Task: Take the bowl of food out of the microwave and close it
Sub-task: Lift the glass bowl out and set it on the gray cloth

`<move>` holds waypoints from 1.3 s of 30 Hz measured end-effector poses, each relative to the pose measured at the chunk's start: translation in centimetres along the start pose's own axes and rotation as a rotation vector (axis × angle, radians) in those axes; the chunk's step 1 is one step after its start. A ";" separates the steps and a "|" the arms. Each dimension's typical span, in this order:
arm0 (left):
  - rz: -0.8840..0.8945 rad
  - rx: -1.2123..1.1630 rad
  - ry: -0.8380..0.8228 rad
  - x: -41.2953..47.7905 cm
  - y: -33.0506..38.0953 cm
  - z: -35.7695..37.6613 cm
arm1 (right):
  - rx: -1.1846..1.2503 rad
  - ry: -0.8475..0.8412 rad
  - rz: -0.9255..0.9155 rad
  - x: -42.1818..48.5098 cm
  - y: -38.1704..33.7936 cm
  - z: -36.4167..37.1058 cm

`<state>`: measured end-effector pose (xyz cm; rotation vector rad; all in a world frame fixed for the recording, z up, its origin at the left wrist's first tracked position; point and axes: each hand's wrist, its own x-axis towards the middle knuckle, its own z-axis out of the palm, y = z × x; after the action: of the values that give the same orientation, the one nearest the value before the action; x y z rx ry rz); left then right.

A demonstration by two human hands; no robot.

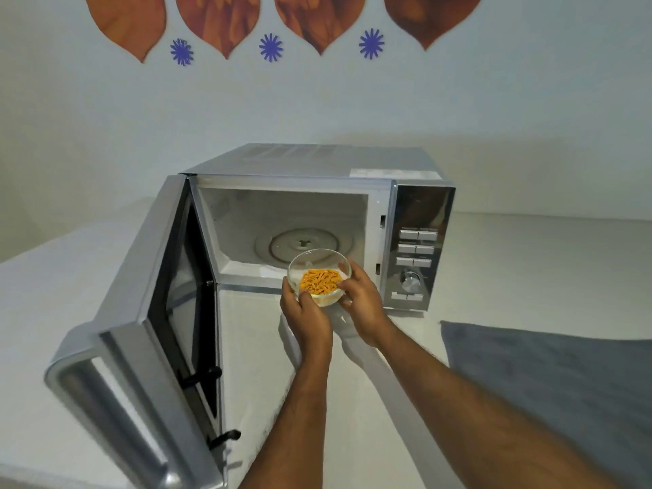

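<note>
A clear glass bowl (317, 262) with orange food (320, 281) is held in front of the microwave's opening, just above its lower front edge. My left hand (306, 321) grips the bowl's near left side. My right hand (363, 305) grips its right side, thumb over the rim. The silver microwave (317, 164) stands on the white counter, its cavity holding only the glass turntable (303, 243). Its door (165, 312) is swung wide open to the left, the handle (106, 400) towards me.
The microwave's control panel (418, 248) with buttons and a dial is on the right. A grey cloth (550, 382) lies on the white counter (511, 270) at the right. Behind is a white wall with leaf and flower stickers.
</note>
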<state>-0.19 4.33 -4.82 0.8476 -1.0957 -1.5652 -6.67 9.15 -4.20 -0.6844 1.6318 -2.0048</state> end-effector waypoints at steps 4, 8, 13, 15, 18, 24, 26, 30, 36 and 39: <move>-0.037 0.157 -0.080 -3.6 -1.2 -2.6 | 0.036 0.050 0.038 -4.1 0.8 -1.5; -0.054 0.240 -0.235 -6.1 -2.2 -4.8 | 0.043 0.148 0.051 -7.9 1.5 -3.6; -0.110 0.270 -0.425 -8.9 -2.5 -5.7 | 0.069 0.255 0.065 -11.9 1.6 -6.0; -0.129 0.260 -0.488 -10.2 -2.5 -5.2 | 0.089 0.311 0.069 -13.4 1.1 -7.0; -0.140 0.220 -0.561 -11.9 -2.6 -4.0 | 0.077 0.384 0.078 -14.9 0.4 -8.7; -0.096 0.351 -0.767 -17.4 -3.5 0.1 | 0.024 0.548 0.041 -19.1 -1.7 -14.5; -0.081 0.390 -0.837 -18.8 -3.7 1.6 | 0.006 0.613 0.039 -20.1 -2.5 -16.6; -0.079 0.379 -0.963 -20.7 -4.4 4.5 | -0.002 0.688 0.035 -21.5 -3.5 -19.8; -0.133 0.368 -1.045 -22.1 -5.4 7.1 | 0.038 0.738 0.026 -21.9 -3.8 -22.4; -0.108 0.391 -1.086 -22.3 -5.7 7.4 | 0.014 0.753 0.011 -21.9 -3.2 -22.9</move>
<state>-3.26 28.14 -7.62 0.2284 -2.1966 -1.9741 -4.58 40.82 -6.88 0.1298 1.9871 -2.4234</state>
